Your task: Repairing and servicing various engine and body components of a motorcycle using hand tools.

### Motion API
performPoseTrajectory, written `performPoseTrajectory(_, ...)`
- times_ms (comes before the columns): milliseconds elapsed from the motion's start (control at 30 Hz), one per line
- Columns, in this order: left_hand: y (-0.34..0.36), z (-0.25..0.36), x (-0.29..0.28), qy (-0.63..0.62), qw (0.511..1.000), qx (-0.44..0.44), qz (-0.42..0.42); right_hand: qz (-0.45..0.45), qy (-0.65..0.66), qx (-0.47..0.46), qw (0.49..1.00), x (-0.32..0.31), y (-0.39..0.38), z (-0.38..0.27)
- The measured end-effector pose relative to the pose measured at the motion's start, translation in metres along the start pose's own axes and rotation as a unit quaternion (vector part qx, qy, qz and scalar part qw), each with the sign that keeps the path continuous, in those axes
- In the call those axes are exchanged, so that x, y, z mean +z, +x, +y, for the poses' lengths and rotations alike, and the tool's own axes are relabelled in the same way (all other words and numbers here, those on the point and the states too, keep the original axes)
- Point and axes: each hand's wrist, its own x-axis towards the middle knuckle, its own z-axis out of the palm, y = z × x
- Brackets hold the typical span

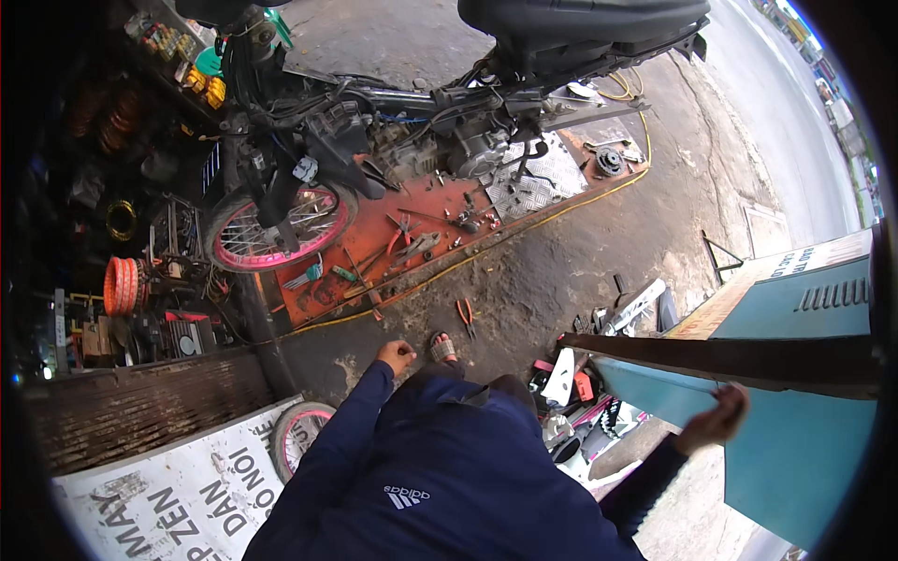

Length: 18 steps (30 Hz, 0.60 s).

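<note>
Our two hands are well apart. The left hand [397, 356] is near the middle of the frame, with its fingers curled in, and we cannot tell if it holds anything. The right hand [716, 419] is at the right of the frame, with its fingers bent close together. Something thin may poke out of it, but it is too small for us to tell.

Behind the right hand is a big blue metal cabinet [804, 458] with a long dark brown edge. It fills the lower right of the frame, and we cannot tell if the hand touches it. To the left of it is a messy heap of white, red and black plastic parts [561, 379].

Near our left hand, we see our foot in a sandal [443, 348]. Just beside it, pliers with orange handles [468, 318] lie on the dark, dirty floor [533, 280].

A black motorbike [388, 96] stands across the top of the frame. Its front wheel with a pink rim [323, 229] is at the upper left. Under the bike is a low red platform [369, 217], where we see red-handled pliers [398, 234] and a shiny bumpy metal sheet [538, 178].
</note>
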Motion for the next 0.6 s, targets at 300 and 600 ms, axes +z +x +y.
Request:
performPoseTrajectory(300, 0.153, 0.128, -0.113, -0.346, 0.922, 0.072, 0.155, -0.688, -0.055, 0.240, 0.683, 0.268, -0.362, 0.159)
performPoseTrajectory(600, 0.227, 0.205, -0.180, -0.469, 0.785, 0.257, 0.313, -0.642, -0.058, 0.043, 0.763, 0.503, -0.373, 0.180)
